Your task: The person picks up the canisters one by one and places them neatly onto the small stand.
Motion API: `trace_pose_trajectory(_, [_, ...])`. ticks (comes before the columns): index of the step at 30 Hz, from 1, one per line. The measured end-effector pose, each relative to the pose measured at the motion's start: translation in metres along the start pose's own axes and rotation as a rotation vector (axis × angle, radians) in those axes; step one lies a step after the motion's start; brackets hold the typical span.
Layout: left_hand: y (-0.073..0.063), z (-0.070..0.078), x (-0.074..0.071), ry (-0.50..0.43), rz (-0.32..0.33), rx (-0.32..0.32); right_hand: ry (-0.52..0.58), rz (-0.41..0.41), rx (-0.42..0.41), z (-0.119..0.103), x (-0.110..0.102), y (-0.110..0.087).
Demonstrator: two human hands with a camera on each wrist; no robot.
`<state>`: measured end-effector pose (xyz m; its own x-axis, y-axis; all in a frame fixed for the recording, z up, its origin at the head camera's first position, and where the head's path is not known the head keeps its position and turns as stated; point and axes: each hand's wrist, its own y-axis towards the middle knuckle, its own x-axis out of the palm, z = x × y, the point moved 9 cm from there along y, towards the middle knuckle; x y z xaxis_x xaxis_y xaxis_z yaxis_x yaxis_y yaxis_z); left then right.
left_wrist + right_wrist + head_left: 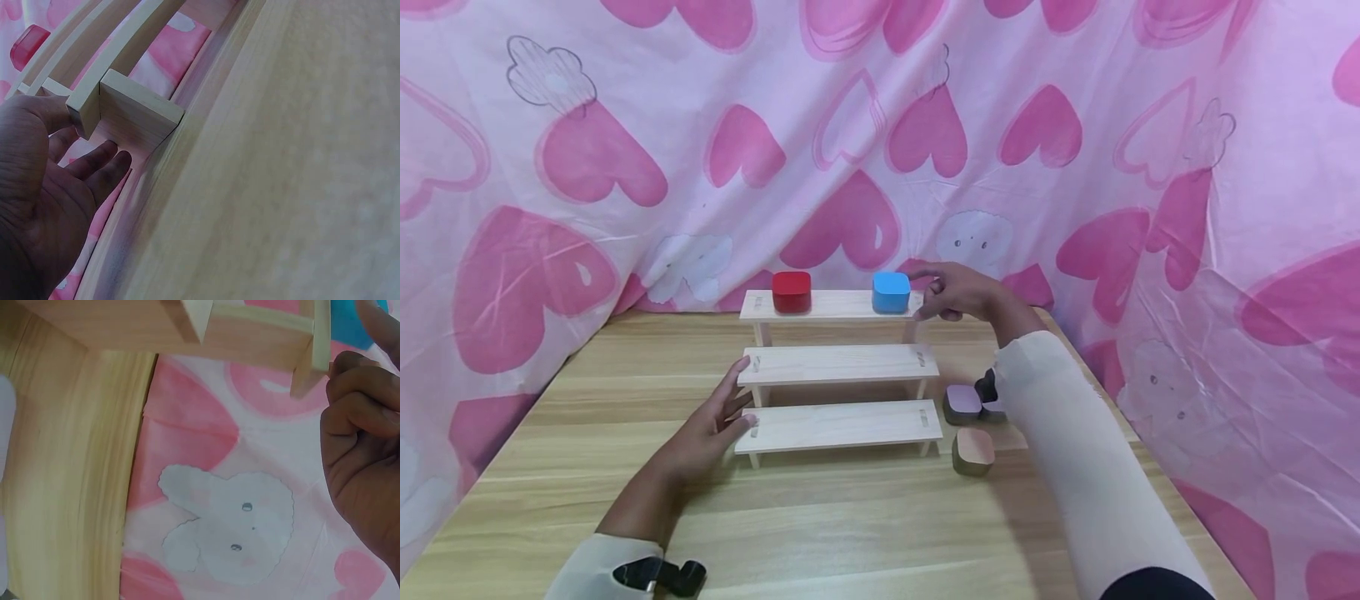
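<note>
A three-step wooden rack (838,363) stands on the table, its plank tops rising toward the back. On the top plank (842,302) sit a red block (792,292) near the left and a blue block (891,293) near the right. My right hand (958,292) is at the right end of that plank; its extended index finger reaches the blue block's right side while the other fingers bend inward. At the rack's left end, my left hand (703,433) rests its thumb on the lowest plank (838,425). In the left wrist view, its loosely spread fingers (103,169) lie below the plank end.
To the right of the rack lie two purple blocks (962,403), one partly hidden by the right sleeve (1060,425), and a peach block (973,451). Behind the wooden table (820,533) hangs a pink heart-patterned cloth (850,225), which also runs along both sides.
</note>
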<state>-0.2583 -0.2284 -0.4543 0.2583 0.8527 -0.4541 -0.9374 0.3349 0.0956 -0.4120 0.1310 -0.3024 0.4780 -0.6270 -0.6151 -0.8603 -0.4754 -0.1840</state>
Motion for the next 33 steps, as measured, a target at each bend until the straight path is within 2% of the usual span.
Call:
trace_pose_trajectory(7, [-0.001,-0.001,0.0,-0.001,-0.001,0.004,0.112,0.082,-0.013,0.018,-0.012,-0.012])
trace_pose_trajectory(15, [0.0,-0.004,-0.002,0.005,0.004,-0.007,0.186,0.159,0.017,0.021,-0.009,-0.035])
trace_pose_trajectory(21, [0.0,-0.003,-0.003,0.006,0.005,-0.012,0.145,0.209,0.063,0.028,-0.004,-0.051])
trace_pose_trajectory(28, [0.001,-0.002,-0.002,0.002,0.014,0.008,0.082,0.179,0.094,0.044,0.007,-0.071])
trace_pose_trajectory(33, [0.002,-0.003,-0.001,0.005,0.014,-0.006,0.027,0.182,0.137,0.056,0.013,-0.091])
